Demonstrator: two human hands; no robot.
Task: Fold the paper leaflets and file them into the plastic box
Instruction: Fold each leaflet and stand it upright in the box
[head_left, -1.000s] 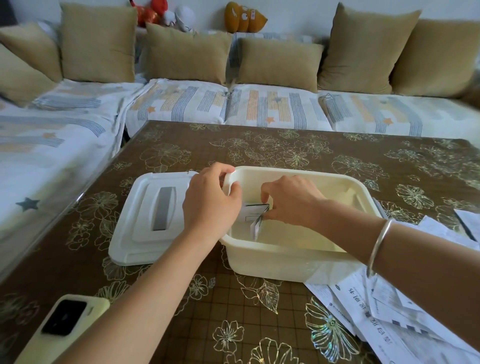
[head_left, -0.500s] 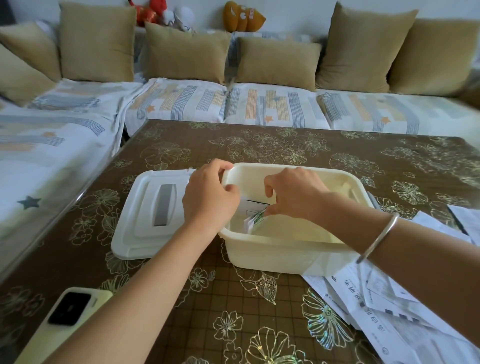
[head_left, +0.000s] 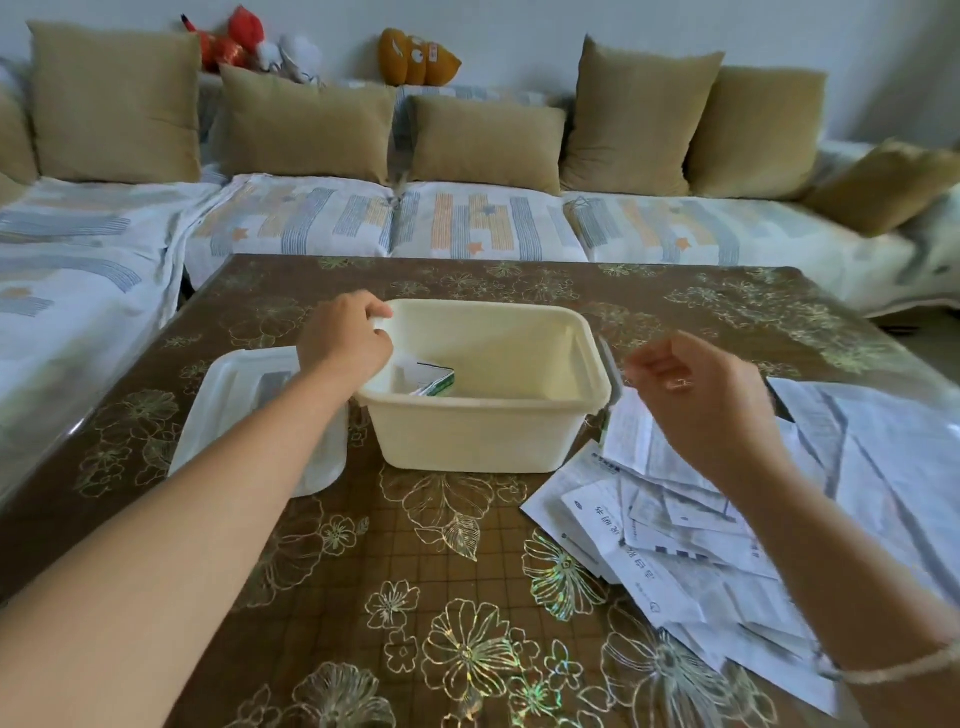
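The left hand (head_left: 345, 340) curls its grip on the box (head_left: 483, 436) at its far left rim. Right of the box, the right hand (head_left: 696, 389) hangs empty and slack, directly over the unfolded leaflets (head_left: 670, 525) on the bench (head_left: 415, 561), so it's nearer them; folded leaflets (head_left: 434, 382) lie inside the box's left end

**Box mouth open, flanks crowded**

Interior of plastic box (head_left: 483, 431) free at middle and right; folded leaflets (head_left: 434, 382) lean at left wall. Rim there gripped by left hand (head_left: 343, 338). Beside box: lid (head_left: 244, 395) left, loose leaflets (head_left: 727, 519) right. Bare tabletop (head_left: 415, 597) in front.
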